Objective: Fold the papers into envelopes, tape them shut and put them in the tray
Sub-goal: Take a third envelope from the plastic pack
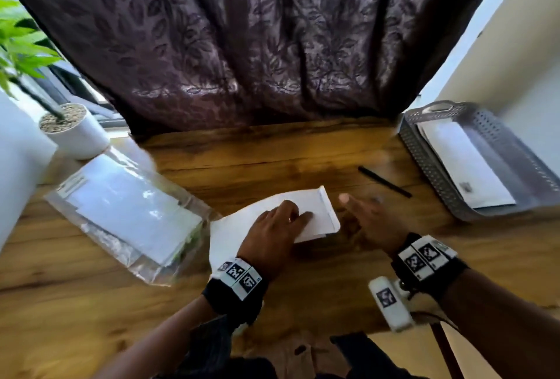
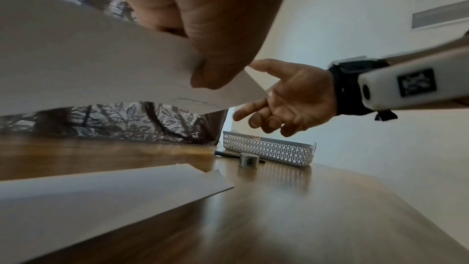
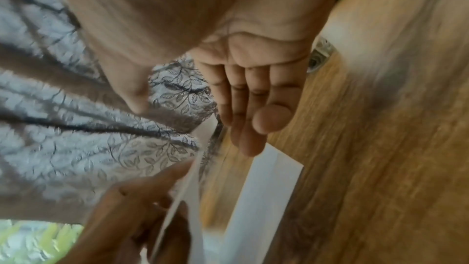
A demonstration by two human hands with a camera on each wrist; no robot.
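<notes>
1. Head view: I count one folded white paper (image 1: 315, 212) at centre frame on the wooden bench (image 1: 272, 154), flat, with crisp creased edges.
2. My left grip (image 1: 278, 227) grasps that paper, thumb curled on its raised flap in the left wrist view.
3. My right grip (image 1: 372, 221) hovers just right of the paper, released, fingers relaxed and holding nothing.
4. One grey perforated plastic tray (image 1: 430, 160) sits at the right edge, with white envelopes (image 1: 466, 163) inside; I cannot count them.
5. One thin black pen (image 1: 385, 181) lies between paper and tray.
6. One clear glossy plastic bag (image 1: 130, 215) of white sheets lies at left.
7. One small grey cube-shaped object (image 2: 249, 160) stands beside the pen.
</notes>
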